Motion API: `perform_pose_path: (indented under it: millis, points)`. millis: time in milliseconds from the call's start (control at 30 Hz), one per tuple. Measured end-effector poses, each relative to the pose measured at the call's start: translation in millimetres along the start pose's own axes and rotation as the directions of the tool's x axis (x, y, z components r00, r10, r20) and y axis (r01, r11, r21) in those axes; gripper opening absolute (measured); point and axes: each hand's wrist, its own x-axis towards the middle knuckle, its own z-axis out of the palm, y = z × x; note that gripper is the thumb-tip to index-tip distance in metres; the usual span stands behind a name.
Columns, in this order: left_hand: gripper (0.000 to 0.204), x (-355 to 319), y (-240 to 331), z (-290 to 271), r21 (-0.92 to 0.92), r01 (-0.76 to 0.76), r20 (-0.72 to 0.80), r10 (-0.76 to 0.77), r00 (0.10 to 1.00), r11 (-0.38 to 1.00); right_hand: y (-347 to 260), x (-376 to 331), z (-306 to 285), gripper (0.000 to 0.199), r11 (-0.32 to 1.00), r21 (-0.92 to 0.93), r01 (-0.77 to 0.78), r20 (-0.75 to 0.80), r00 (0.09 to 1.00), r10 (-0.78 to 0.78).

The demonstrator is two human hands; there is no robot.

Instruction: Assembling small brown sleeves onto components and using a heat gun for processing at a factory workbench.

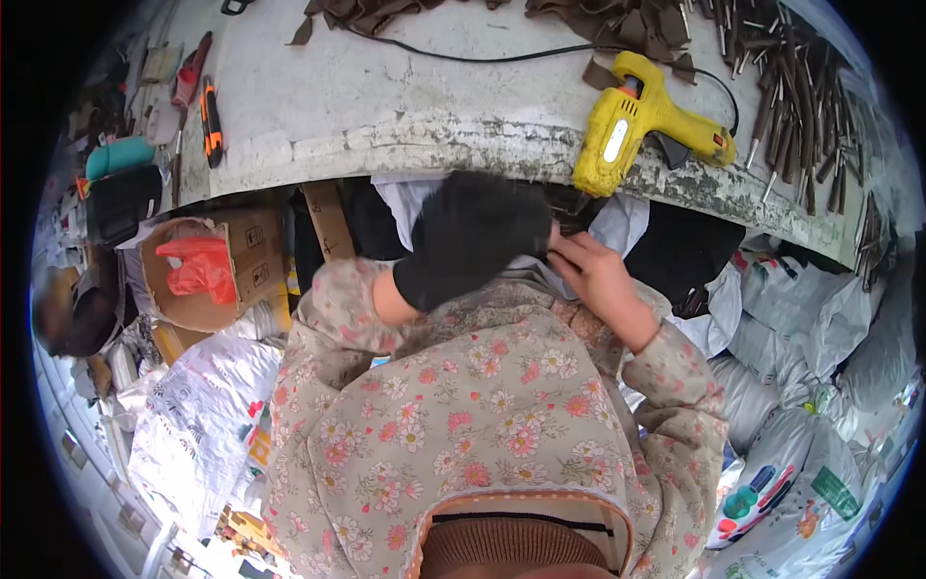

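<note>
My left hand (476, 230), in a black glove, is at the front edge of the worktable, left of my bare right hand (596, 275). Motion blurs the glove and its fingers cannot be made out. The right fingers are bent and drawn together, touching or nearly touching the gloved hand. Whatever lies between them is too small and hidden to name. Just beyond the right hand, a yellow hot glue gun (644, 118) rests on the table edge, its black cord (482, 59) running back across the top.
Slim brown sticks with metallic ends (796, 116) are heaped at the table's right. Brown scraps (627, 24) lie at the back. An orange-and-black utility knife (210, 123) sits on the left. Below stand a cardboard box (256, 256) holding a red bag (198, 268), and white plastic bags (198, 425).
</note>
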Motion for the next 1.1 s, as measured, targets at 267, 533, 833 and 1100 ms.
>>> perform_pose_path:
  millis: [267,533,833,1100]
  points:
    - [0.024,140,-98,35,0.311,0.074,-0.241,0.003,0.971,0.948,39,27,11,0.037,0.909,-0.366,0.198,-0.029,0.974,-0.223]
    - [0.021,125,-102,18,-0.085,0.433,-0.096,-0.440,0.893,0.897,-10,-13,-121,0.021,0.943,0.090,-0.319,0.200,0.934,0.297]
    - [0.020,31,-4,3,-0.842,0.463,0.095,-0.770,0.631,0.276,114,74,-245,0.044,0.615,-0.491,-0.617,-0.546,0.768,0.335]
    - [0.019,-17,21,11,-0.756,0.649,0.378,-0.753,0.539,0.086,111,64,-241,0.036,0.900,0.119,-0.418,-0.516,0.749,0.416]
